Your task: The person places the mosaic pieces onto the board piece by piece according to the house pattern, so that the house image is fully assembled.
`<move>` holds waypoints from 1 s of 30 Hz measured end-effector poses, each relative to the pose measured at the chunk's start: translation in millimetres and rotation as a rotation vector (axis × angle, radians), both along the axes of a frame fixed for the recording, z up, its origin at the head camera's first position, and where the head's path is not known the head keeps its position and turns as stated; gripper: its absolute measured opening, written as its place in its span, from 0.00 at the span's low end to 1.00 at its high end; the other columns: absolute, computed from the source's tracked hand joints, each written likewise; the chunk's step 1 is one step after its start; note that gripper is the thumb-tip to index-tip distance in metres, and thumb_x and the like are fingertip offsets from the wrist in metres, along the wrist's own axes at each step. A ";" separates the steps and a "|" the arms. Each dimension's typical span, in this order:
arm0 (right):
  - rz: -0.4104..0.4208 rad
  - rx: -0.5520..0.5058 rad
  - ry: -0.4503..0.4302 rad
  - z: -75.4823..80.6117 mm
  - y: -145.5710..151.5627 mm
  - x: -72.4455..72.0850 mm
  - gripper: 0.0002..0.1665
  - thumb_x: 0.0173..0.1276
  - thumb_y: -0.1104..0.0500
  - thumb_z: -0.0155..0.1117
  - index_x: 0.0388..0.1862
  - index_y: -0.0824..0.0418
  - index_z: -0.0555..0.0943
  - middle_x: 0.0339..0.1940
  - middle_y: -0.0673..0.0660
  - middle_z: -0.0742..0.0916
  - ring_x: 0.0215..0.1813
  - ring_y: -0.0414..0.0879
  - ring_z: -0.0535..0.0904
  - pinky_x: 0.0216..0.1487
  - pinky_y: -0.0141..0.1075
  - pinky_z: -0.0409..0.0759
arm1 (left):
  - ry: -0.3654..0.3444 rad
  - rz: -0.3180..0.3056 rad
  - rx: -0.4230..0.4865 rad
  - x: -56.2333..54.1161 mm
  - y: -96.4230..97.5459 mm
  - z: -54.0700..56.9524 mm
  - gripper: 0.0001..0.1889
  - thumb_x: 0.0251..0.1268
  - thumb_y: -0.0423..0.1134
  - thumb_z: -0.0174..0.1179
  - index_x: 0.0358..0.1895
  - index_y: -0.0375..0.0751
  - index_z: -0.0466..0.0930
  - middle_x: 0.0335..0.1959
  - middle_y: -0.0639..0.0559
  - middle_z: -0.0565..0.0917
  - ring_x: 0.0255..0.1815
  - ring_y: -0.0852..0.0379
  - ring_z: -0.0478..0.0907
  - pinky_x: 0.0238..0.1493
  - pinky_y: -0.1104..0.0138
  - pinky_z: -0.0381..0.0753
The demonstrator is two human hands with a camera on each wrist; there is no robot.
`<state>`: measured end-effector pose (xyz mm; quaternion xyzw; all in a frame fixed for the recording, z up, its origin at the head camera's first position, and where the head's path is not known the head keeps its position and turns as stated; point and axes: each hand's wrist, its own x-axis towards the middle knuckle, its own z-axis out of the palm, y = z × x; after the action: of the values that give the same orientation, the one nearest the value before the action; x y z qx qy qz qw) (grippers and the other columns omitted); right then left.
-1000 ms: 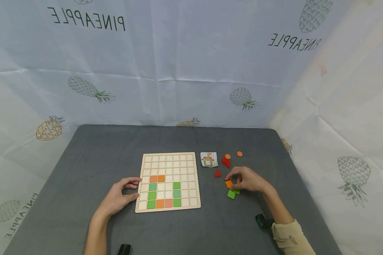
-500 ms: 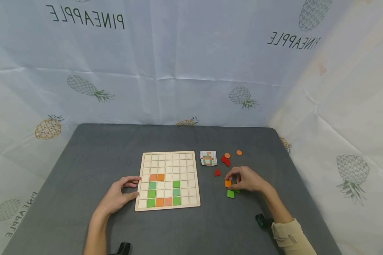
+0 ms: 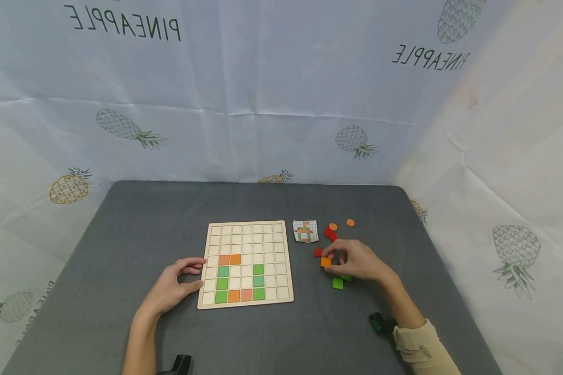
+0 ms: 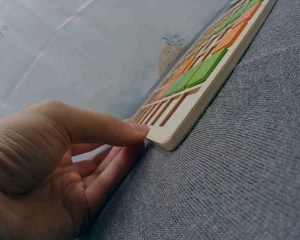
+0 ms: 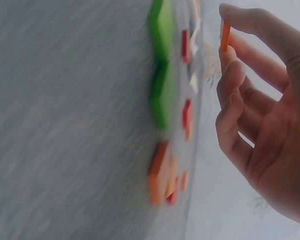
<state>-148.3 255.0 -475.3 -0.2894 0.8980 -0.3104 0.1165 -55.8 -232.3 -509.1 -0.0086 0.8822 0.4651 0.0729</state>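
One orange square (image 3: 326,262), pinched in the right hand (image 3: 354,259), has moved nearer the board (image 3: 263,239). The left hand (image 3: 171,285), fingers relaxed, touches that board's left edge; ten tiles (image 3: 222,284) lie in its cells, three red pieces (image 3: 318,252) outside.

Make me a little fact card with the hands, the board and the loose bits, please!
Left hand: touches the left edge of the wooden grid board
Right hand: pinches an orange square tile between thumb and finger
Set in the board: six green squares and four orange or salmon squares
Right of the board: a small picture card
Loose on the grey table: two orange discs, red pieces, green tiles
Cannot tell: exact loose-piece count, some are partly hidden
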 end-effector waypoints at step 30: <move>0.093 -0.085 0.084 10.2 -91.9 -19.4 0.17 0.68 0.53 0.82 0.54 0.51 0.90 0.44 0.48 0.90 0.26 0.32 0.75 0.32 0.29 0.78 | -0.006 -0.008 0.038 1.3 -2.2 -0.7 0.28 0.67 0.31 0.74 0.70 0.40 0.81 0.67 0.41 0.83 0.60 0.50 0.81 0.55 0.70 0.80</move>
<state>-167.7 163.1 -465.1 -0.3484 0.8737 -0.3298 0.0806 -54.5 -234.6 -509.7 -0.0054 0.8731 0.4813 0.0776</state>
